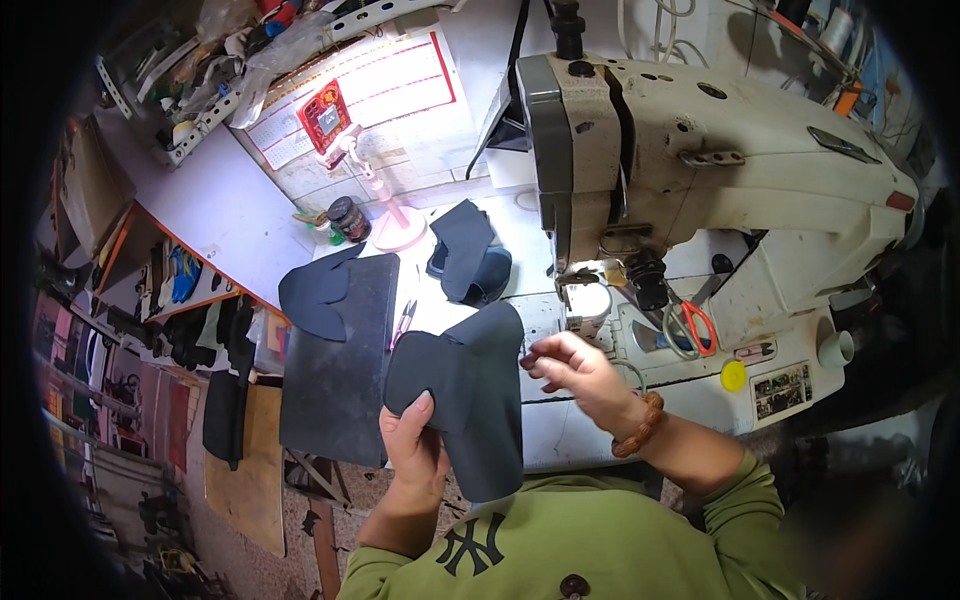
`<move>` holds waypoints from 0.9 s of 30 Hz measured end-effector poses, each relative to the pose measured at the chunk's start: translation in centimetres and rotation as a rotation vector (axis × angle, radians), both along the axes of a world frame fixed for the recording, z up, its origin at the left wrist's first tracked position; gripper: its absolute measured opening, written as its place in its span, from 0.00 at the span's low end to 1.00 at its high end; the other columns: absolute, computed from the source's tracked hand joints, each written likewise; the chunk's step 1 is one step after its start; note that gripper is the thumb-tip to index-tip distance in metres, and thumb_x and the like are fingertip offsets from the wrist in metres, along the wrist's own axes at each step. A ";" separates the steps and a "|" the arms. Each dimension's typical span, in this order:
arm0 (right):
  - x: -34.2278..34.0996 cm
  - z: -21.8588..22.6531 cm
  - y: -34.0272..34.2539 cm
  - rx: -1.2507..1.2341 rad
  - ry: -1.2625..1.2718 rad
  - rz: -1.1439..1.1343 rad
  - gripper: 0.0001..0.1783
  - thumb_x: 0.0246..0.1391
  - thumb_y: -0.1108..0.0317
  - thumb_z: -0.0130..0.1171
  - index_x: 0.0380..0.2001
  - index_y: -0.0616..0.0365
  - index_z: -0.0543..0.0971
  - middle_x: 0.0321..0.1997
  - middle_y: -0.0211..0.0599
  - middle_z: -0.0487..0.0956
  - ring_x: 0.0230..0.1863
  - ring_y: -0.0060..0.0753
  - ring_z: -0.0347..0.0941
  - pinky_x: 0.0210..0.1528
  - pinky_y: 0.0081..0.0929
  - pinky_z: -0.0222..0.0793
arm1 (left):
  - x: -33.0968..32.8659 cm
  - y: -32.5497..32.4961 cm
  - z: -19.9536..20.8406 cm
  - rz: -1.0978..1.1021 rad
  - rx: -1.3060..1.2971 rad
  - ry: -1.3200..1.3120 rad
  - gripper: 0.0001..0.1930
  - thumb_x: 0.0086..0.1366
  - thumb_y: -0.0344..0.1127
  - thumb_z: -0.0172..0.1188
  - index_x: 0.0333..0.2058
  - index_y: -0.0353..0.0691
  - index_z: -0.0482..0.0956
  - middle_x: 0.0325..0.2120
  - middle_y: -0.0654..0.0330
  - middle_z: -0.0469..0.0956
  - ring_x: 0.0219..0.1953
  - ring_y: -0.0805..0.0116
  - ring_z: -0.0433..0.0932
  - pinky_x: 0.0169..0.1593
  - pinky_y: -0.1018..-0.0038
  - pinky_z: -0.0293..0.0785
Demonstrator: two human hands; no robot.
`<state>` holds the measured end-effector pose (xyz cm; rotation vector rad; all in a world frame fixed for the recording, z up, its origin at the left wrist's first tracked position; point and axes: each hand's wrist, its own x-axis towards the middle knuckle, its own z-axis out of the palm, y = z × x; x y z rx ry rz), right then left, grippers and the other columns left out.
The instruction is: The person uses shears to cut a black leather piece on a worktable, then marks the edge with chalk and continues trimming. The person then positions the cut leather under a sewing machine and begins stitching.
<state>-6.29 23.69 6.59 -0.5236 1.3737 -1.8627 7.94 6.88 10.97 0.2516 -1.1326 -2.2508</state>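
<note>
My left hand (412,450) grips a dark leather shoe upper piece (480,400), thumb on its face and fingers behind it. The piece has a rounded flap at the left and a long part hanging down the right. My right hand (585,385), with a beaded bracelet (640,425) at the wrist, hovers by the piece's right edge. Its fingers are loosely bent and apart, with nothing visible between them; whether a fingertip touches the edge I cannot tell. Ahead stands a large sewing machine (690,150), its needle area (580,280) beyond my right hand.
A dark flat board (340,390) bears another cut piece (318,295). More dark pieces (465,245) lie by the pink stand (398,230), near a dark jar (348,218). Orange-handled scissors (698,328), a yellow round lid (733,376) and a pale cup (836,349) sit at the right.
</note>
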 end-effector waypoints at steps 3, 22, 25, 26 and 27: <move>1.4 -0.5 -1.0 0.067 -0.047 0.075 0.26 0.59 0.67 0.62 0.58 0.63 0.69 0.52 0.35 0.76 0.51 0.25 0.71 0.57 0.25 0.68 | 0.0 0.2 0.1 0.002 0.025 0.009 0.18 0.62 0.27 0.55 0.51 0.27 0.73 0.46 0.50 0.79 0.47 0.61 0.80 0.54 0.67 0.75; -1.7 3.9 2.0 0.119 0.402 -0.225 0.11 0.57 0.79 0.55 0.40 0.65 0.83 0.38 0.33 0.82 0.41 0.19 0.76 0.47 0.19 0.71 | -1.3 -0.1 -1.4 0.069 -0.250 -0.134 0.11 0.61 0.23 0.57 0.43 0.28 0.79 0.39 0.55 0.81 0.40 0.68 0.80 0.47 0.73 0.75; -3.9 4.9 2.9 0.438 0.520 -0.190 0.10 0.55 0.71 0.58 0.37 0.62 0.85 0.21 0.34 0.78 0.24 0.11 0.70 0.26 0.20 0.65 | -2.3 0.5 -1.9 0.024 -0.314 -0.146 0.09 0.63 0.24 0.59 0.42 0.27 0.80 0.38 0.59 0.81 0.38 0.74 0.78 0.45 0.77 0.73; -4.5 4.9 3.2 0.447 0.585 -0.226 0.10 0.53 0.67 0.60 0.34 0.61 0.84 0.21 0.42 0.78 0.22 0.24 0.73 0.26 0.28 0.65 | -2.7 0.7 -2.0 0.015 -0.312 -0.154 0.09 0.64 0.24 0.59 0.42 0.27 0.80 0.38 0.59 0.81 0.38 0.75 0.78 0.45 0.77 0.73; -5.3 4.7 3.2 0.428 0.699 -0.248 0.10 0.53 0.66 0.61 0.32 0.62 0.84 0.21 0.44 0.79 0.23 0.30 0.74 0.26 0.31 0.66 | -3.1 1.0 -2.1 0.004 -0.315 -0.158 0.09 0.64 0.24 0.59 0.42 0.28 0.80 0.38 0.60 0.81 0.38 0.75 0.77 0.45 0.77 0.72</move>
